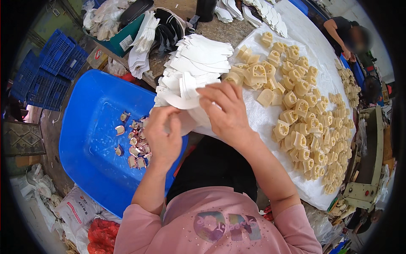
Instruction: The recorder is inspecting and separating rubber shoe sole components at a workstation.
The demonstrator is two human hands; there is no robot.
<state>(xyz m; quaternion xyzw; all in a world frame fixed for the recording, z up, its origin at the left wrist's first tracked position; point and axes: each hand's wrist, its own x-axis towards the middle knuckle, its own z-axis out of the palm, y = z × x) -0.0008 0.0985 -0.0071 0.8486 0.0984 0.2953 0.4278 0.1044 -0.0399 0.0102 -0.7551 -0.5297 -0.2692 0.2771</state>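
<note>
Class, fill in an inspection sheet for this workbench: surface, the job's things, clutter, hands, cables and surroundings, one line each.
Surface: table partly covered by a white woven sheet.
Job's things: both hands hold a white flat piece at the near end of a fanned stack of white flat pieces; cream moulded blocks spread over the sheet.
Clutter: blue tub holding small wrapped bits; teal box with bags.
Hands: left hand and right hand both pinch the piece.
Cables: nothing seen.
Surroundings: blue crates to the left, sacks on the floor, a machine to the right, another person at the far end.
</note>
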